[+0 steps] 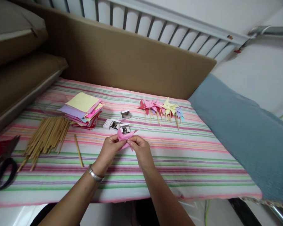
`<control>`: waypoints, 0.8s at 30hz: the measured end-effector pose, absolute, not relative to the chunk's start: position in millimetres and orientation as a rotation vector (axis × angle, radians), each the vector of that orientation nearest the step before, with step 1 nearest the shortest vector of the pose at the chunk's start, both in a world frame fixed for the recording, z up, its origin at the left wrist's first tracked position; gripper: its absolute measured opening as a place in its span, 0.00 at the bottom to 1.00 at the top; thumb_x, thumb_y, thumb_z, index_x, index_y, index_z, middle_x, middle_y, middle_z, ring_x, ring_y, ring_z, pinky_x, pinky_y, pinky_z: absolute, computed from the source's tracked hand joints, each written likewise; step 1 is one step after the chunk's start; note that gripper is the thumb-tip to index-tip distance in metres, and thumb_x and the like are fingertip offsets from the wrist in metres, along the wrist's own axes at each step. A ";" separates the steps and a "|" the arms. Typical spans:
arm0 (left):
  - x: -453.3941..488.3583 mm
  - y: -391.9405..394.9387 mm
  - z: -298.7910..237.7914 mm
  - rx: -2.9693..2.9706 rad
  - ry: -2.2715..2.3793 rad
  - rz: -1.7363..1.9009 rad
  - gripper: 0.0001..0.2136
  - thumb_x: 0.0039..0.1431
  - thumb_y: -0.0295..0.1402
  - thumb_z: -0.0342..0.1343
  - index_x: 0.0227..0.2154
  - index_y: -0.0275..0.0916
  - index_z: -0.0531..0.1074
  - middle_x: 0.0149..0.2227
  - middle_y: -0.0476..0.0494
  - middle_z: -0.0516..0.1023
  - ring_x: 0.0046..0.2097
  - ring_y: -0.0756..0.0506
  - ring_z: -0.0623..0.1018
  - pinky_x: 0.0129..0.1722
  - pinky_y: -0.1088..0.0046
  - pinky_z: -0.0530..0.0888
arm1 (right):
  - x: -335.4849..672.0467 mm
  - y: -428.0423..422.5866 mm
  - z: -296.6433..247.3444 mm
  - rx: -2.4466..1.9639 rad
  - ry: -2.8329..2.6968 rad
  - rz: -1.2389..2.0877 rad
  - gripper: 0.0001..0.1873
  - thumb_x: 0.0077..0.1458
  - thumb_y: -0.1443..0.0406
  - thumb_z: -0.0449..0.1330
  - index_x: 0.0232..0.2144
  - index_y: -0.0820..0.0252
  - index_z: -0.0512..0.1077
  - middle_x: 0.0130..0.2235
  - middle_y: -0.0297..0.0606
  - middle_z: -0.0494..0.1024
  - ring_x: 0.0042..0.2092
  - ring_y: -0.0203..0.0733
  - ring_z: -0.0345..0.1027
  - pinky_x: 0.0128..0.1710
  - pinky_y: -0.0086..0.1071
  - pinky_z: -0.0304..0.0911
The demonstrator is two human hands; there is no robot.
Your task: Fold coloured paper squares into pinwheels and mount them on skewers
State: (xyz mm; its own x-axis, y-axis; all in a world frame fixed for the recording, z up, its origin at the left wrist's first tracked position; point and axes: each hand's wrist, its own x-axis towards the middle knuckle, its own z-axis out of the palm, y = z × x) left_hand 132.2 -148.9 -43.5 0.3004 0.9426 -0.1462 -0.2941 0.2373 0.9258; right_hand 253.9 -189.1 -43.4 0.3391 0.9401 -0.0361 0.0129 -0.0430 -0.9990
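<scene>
Your left hand (110, 147) pinches one side of a pink paper (126, 136) with the thumb and a finger. Your right hand (141, 149) pinches the other side the same way. The paper is right between your two hands, and its corners curl up. Your thumbs almost meet in the middle of it.

Just past your hands are little white boxes (124, 115), and two of them have small dark, shiny bits inside. Farther away, ahead and to the right of your right hand, paper pinwheels (169, 107) on sticks lie close together in pink, red, yellow, purple and blue.

Near your left hand, on its left side, one stick (78, 150) lies by itself. A big pile of sticks (46, 135) is farther left. Past that lone stick is a stack of colored paper (81, 102), with a yellow sheet on top. Scissors (7, 172) are well to the left of your left hand. A stripy cloth (179, 160) lies under everything.
</scene>
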 end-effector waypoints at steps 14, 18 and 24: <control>130.7 -146.5 -56.1 0.873 0.911 0.949 0.09 0.38 0.33 0.66 0.25 0.35 0.76 0.20 0.52 0.73 0.23 0.54 0.65 0.26 0.78 0.62 | 249.7 -185.3 -42.0 -1.367 -0.840 0.997 0.08 0.39 0.63 0.63 0.18 0.60 0.69 0.18 0.27 0.64 0.24 0.32 0.54 0.24 0.27 0.52; 131.5 -148.4 -54.2 0.864 0.915 0.946 0.10 0.38 0.33 0.66 0.26 0.35 0.77 0.20 0.52 0.72 0.24 0.53 0.66 0.25 0.78 0.61 | 249.7 -184.5 -42.9 -1.360 -0.848 0.970 0.08 0.39 0.62 0.63 0.18 0.60 0.69 0.19 0.28 0.64 0.24 0.32 0.54 0.24 0.27 0.52; 132.1 -149.8 -52.6 0.889 0.922 0.980 0.09 0.38 0.34 0.66 0.24 0.34 0.76 0.19 0.52 0.70 0.23 0.53 0.65 0.24 0.78 0.60 | 249.4 -183.8 -44.9 -1.362 -0.860 0.948 0.07 0.39 0.62 0.63 0.19 0.59 0.70 0.19 0.28 0.64 0.24 0.32 0.55 0.24 0.27 0.53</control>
